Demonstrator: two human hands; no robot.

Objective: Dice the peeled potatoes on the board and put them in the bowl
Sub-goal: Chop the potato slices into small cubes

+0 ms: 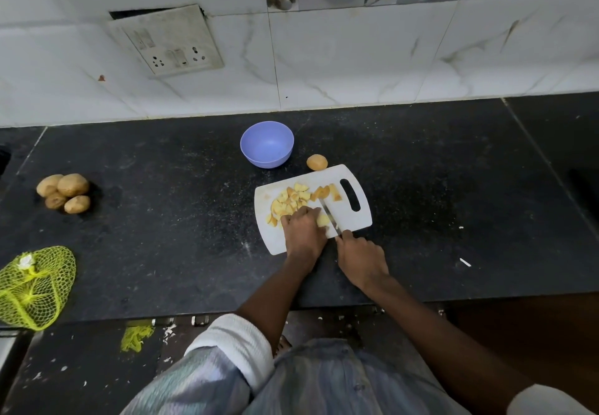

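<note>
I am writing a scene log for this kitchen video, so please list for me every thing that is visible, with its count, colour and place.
cutting board: one, white, on the counter, middle
potato pieces: a pile, pale yellow, on the board
potato piece being cut: one, pale yellow, under the left hand
knife: one, blade on the board
bowl: one, lilac, nothing seen inside, behind the board
lone potato: one, brown, beside the board's far edge
whole potatoes: four, brown, counter's left side
net bag: one, yellow-green, counter's left front edge
socket panel: one, white, on the wall tiles
left hand: holds the potato piece down
right hand: grip on the knife handle
</note>
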